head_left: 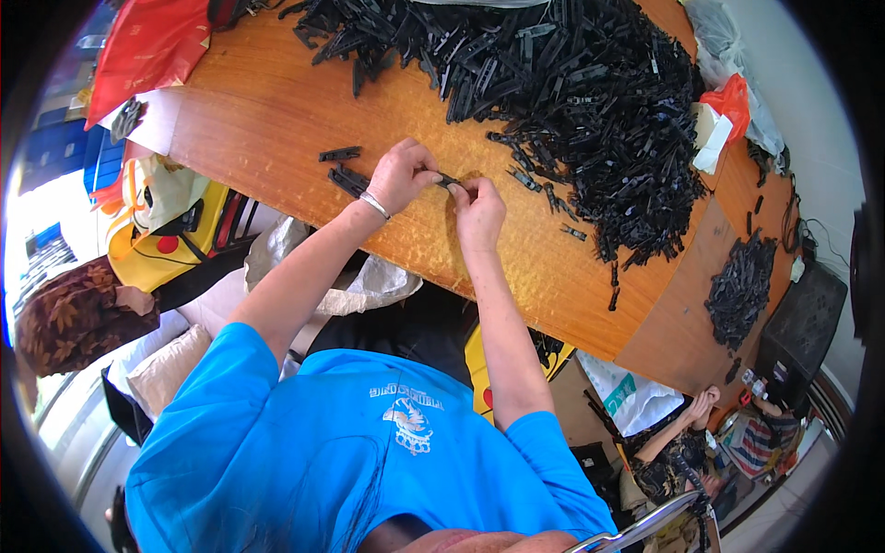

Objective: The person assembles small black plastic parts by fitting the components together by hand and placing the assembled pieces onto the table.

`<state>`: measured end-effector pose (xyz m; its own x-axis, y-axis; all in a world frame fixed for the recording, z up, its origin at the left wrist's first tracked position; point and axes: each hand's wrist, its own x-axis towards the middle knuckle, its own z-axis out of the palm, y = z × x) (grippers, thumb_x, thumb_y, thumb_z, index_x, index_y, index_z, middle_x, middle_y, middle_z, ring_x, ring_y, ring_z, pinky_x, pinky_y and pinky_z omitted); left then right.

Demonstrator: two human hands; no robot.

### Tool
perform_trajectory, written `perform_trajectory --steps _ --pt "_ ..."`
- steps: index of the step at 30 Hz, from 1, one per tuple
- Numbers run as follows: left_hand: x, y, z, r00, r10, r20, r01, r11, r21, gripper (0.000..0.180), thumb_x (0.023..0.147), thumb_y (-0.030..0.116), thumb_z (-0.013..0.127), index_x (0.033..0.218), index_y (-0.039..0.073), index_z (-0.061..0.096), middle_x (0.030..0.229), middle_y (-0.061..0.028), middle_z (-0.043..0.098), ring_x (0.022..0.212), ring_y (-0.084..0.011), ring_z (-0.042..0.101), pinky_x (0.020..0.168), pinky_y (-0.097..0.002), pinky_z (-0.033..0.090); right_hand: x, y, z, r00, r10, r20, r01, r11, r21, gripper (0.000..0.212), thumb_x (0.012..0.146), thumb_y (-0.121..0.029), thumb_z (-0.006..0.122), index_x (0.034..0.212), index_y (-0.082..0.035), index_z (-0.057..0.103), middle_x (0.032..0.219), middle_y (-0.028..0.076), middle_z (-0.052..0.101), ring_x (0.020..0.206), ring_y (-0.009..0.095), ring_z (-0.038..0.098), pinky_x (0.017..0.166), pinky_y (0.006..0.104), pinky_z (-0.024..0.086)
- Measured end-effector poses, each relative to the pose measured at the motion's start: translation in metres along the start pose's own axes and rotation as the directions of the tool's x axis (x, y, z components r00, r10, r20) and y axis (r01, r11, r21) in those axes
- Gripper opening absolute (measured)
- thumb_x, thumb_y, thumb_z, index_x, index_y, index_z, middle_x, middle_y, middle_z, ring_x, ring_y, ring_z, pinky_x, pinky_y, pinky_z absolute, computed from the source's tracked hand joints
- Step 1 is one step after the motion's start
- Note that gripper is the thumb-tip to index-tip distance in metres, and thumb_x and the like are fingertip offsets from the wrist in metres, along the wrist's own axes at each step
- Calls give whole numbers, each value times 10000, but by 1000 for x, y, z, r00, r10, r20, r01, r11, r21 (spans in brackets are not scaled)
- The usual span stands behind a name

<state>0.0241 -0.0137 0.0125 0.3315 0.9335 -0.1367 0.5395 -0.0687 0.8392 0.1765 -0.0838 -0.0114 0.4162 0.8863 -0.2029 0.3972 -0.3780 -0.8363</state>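
Above the wooden table [415,226], my two hands meet over one small black plastic clip [445,180]. My left hand [401,177], with a silvery bangle at its wrist, pinches one end of it. The fingertips of my right hand [479,212] are closed on the other end. My fingers cover much of the clip, so its details do not show. Just left of my left hand lie a few more black clips [347,179], and another single clip [340,154] rests slightly farther off. A large heap of black clips [590,120] spreads across the far and right side.
A smaller pile of dark pieces [740,288] lies at the right, near a black crate [804,318]. At the far left is a red bag [152,55]. Another person's hands [705,405] show at the lower right, and a person's patterned sleeve [78,313] at the left.
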Motion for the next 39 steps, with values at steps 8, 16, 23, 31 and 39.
perform_trajectory --steps 8,16,23,31,39 --pt "10 -11 -4 990 106 96 -114 990 80 162 717 73 771 783 27 630 808 -99 580 753 -275 603 679 -365 487 22 -3 -8 972 73 224 -35 985 -168 227 792 -118 786 756 39 627 575 115 621 444 172 594 424 305 458" --pt "18 -3 -6 987 -65 146 29 971 238 194 700 124 795 784 37 642 818 -114 613 796 -301 619 726 -389 496 41 -35 -15 833 354 426 -252 927 -278 256 826 -120 758 752 60 590 558 95 603 436 173 605 381 301 470" --pt "-2 7 -15 965 -149 216 100 970 222 193 745 117 769 889 36 669 836 -126 630 836 -292 634 747 -372 501 -1 -28 -25 937 161 310 -151 987 -56 235 808 -143 773 780 12 598 595 116 613 470 197 604 463 328 464" --pt "-33 12 -22 947 -136 292 95 984 149 252 811 251 729 934 37 679 838 -150 683 824 -308 653 737 -390 506 -28 -11 -26 867 147 477 -327 890 319 152 868 -94 704 909 2 594 703 78 614 495 163 593 463 292 469" --pt "-28 5 -62 980 -14 198 -85 870 486 193 755 195 726 886 60 681 923 -129 616 962 -326 582 845 -405 475 -2 -8 -55 991 -116 65 121 989 -90 172 847 -92 692 998 -49 622 800 92 620 693 225 646 608 357 524"
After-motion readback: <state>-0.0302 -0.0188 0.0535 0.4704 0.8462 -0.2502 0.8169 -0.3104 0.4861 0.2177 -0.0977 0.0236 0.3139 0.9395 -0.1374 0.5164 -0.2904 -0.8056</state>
